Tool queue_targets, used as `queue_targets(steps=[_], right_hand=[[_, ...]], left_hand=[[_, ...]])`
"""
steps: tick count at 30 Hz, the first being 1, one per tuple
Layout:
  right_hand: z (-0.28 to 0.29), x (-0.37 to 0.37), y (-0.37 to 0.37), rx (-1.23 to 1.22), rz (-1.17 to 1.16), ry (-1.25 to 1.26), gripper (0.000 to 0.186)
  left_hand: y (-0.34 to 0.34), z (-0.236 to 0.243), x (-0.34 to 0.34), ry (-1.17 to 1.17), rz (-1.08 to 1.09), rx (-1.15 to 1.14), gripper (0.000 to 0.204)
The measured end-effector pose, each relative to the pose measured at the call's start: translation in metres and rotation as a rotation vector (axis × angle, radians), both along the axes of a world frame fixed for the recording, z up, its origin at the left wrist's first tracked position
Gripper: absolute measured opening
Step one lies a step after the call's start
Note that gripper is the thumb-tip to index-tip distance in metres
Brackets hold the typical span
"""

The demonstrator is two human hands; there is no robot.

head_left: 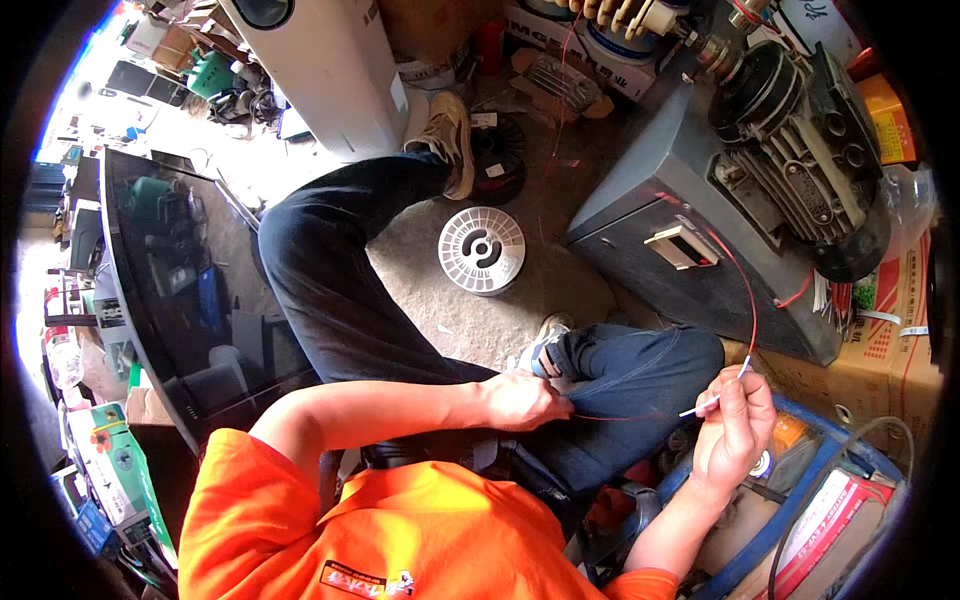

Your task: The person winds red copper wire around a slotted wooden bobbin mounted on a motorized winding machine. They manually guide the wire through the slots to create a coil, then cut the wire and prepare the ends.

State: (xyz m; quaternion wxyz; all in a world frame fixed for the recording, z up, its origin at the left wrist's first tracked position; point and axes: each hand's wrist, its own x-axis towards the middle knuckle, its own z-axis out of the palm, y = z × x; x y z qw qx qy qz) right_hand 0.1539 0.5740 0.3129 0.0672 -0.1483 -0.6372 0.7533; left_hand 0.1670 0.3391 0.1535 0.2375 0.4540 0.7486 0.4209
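Note:
A thin red wire (pixel 753 312) comes down from the grey cabinet at the right into my right hand (pixel 735 428). That hand is closed, pinching a slim white tube (pixel 687 412) whose two ends stick out past the fingers. From the tube's lower end the wire runs left across my thigh to my left hand (pixel 527 401). The left fingers are curled shut around the wire, in front of my lap; their tips are partly hidden.
A grey cabinet (pixel 640 200) carries a dark electric motor (pixel 800 165) and a small counter (pixel 682 247). On the floor stands a white spool (pixel 482 250). A dark flat screen (pixel 200 300) leans at my left. A blue crate (pixel 820 465) sits by my right arm.

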Motion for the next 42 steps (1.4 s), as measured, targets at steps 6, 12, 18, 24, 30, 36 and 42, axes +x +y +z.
queue_targets(steps=[6, 12, 18, 24, 30, 36, 42], right_hand=[[0.015, -0.013, -0.004, -0.021, -0.045, 0.055, 0.009], [0.02, -0.008, -0.019, -0.065, 0.005, 0.026, 0.01], [0.017, 0.004, -0.022, -0.042, 0.02, 0.021, 0.012], [0.026, 0.006, -0.027, -0.048, 0.037, 0.028, 0.01], [0.015, 0.006, -0.034, -0.037, 0.077, -0.029, 0.008], [0.022, 0.008, -0.029, 0.025, 0.075, -0.013, 0.008], [0.02, 0.009, -0.031, 0.076, 0.07, -0.073, 0.006]], left_hand=[[-0.001, -0.03, 0.006, 0.185, -0.016, -0.353, 0.008], [0.021, 0.061, -0.015, -0.43, 0.06, 0.197, 0.031], [0.027, 0.082, -0.01, -0.317, 0.043, 0.372, 0.022], [0.009, 0.005, -0.009, -0.211, -0.101, -0.387, 0.021], [0.019, 0.121, -0.014, -0.799, -0.012, 0.343, 0.039], [0.025, 0.072, -0.006, -0.183, 0.016, 0.223, 0.018], [0.013, 0.048, -0.022, -0.276, 0.019, -0.148, 0.045]])
